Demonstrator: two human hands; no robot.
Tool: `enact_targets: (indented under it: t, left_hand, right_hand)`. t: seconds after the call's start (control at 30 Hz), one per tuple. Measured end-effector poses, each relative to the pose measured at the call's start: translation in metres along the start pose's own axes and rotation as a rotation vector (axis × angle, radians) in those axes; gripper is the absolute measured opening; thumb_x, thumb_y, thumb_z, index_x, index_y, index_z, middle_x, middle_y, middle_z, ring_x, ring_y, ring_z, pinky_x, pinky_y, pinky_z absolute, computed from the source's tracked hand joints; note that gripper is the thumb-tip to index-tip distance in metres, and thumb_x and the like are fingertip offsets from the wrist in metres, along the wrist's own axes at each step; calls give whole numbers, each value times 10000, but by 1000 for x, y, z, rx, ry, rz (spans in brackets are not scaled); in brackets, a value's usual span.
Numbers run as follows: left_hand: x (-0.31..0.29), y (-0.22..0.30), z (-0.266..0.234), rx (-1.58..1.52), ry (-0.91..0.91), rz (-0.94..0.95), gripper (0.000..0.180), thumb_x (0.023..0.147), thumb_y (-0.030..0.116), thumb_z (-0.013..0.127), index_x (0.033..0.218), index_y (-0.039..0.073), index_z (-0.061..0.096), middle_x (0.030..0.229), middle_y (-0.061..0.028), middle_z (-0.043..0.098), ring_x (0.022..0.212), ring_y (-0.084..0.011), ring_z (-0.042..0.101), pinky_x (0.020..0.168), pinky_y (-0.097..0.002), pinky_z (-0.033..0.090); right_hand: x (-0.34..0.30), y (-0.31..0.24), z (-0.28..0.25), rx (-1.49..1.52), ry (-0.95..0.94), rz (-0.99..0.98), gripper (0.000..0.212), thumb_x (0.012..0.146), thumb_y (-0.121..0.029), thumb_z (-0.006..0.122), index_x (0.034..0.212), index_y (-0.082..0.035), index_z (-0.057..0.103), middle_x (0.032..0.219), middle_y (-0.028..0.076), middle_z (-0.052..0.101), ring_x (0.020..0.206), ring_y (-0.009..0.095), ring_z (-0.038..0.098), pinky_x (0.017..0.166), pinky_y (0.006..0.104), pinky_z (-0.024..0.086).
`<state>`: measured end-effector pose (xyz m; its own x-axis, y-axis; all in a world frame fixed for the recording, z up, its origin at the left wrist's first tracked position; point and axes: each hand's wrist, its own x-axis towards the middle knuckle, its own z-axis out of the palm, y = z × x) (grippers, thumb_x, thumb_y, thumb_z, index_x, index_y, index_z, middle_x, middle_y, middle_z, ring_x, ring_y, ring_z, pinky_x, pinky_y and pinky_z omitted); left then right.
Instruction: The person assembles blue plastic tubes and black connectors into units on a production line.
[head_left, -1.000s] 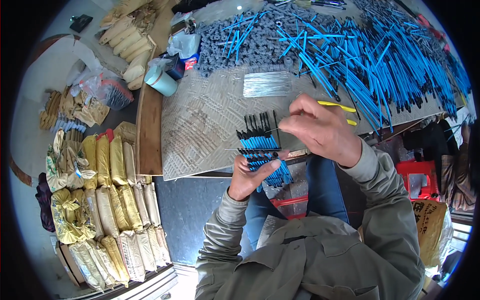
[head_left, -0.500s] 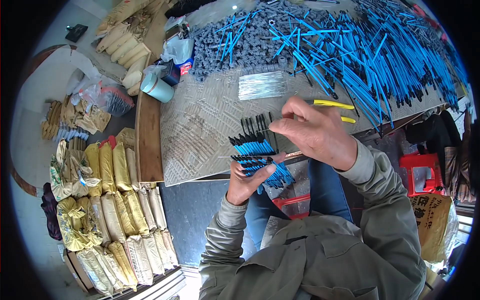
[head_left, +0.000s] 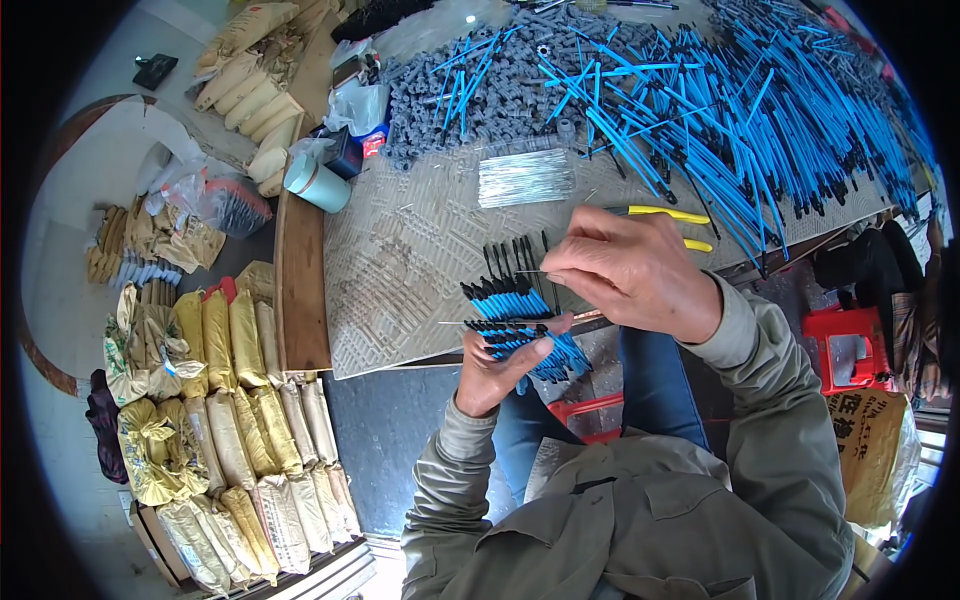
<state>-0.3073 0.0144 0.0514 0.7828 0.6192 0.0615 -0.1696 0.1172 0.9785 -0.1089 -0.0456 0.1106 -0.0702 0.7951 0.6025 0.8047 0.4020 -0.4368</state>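
My left hand (head_left: 492,376) grips a row of blue rods with black ends (head_left: 512,303), lined up side by side above the table's near edge. Slim black tips stand up from the row's far side. Across the bundle, by my left thumb, runs a thin metal wire (head_left: 452,323). My right hand (head_left: 640,279) is pinched just right of the black tips. From its fingertips a short thin wire (head_left: 530,271) points left among the tips; whether it passes through one is too small to tell.
Straight silver wires (head_left: 525,178) lie stacked on the patterned table (head_left: 385,270). Yellow-handled pliers (head_left: 668,213) lie behind my right hand. Grey plastic parts (head_left: 430,105) and many blue rods (head_left: 800,130) are heaped farther back. A pale green cup (head_left: 318,184) stands left; packed sacks (head_left: 235,435) lie below.
The whole view has shifted slightly. My right hand has moved a little right and nearer, its fingers still pinched. My left hand keeps its hold on the bundle.
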Motion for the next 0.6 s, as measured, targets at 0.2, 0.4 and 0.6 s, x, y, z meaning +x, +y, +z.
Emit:
enact_targets:
  t: [0.2, 0.4, 0.6]
  left_hand:
    - [1, 2, 1, 3, -7, 2, 285, 805, -32, 615, 1078, -59, 540, 999, -171, 645, 976, -231, 610, 875, -364, 478]
    - [1, 1, -3, 52, -18, -4, 300, 806, -10, 624, 1087, -60, 532, 996, -173, 645, 975, -237, 611, 876, -373, 477]
    - [1, 2, 4, -44, 33, -10, 280, 805, -1, 626, 1064, -63, 538, 995, -176, 645, 978, -252, 610, 882, -389, 475]
  right_hand:
    - [5, 2, 5, -47, -32, -39, 75, 732, -117, 674, 787, -104, 626, 692, 21, 512, 539, 197, 545, 455, 321, 390]
    - [5, 5, -2, 56, -48, -14, 65, 736, -118, 667, 785, -106, 625, 698, 17, 514, 543, 197, 542, 464, 324, 391]
    - [3, 6, -1, 22, -61, -6, 58, 741, -114, 659, 784, -110, 621, 702, 16, 511, 547, 200, 540, 465, 328, 386]
